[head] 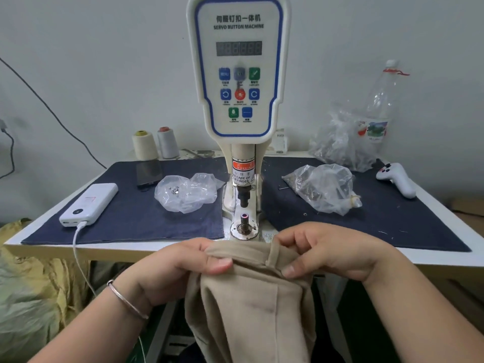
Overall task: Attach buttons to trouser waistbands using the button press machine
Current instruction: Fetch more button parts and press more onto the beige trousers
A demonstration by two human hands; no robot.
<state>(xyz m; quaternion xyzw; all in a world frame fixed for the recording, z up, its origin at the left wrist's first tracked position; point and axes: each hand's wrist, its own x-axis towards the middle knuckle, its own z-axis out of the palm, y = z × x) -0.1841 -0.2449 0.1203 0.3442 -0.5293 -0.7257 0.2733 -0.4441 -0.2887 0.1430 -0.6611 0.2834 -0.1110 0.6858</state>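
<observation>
Left hand (183,265) and right hand (324,255) both pinch tan waistband (251,255); keep it flat and taut, centre over lower die (244,216), fingers clear of press

Open gap under press head (244,197)

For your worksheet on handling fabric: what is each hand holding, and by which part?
Both hold the beige trousers by the waistband's top edge: left hand pinches it left of the belt loop, right hand right of it.

"SERVO BUTTON MACHINE" on the button press machine (238,69) panel; "TAKE CARE OF YOUR FINGER" warning label (243,172) below.
</observation>
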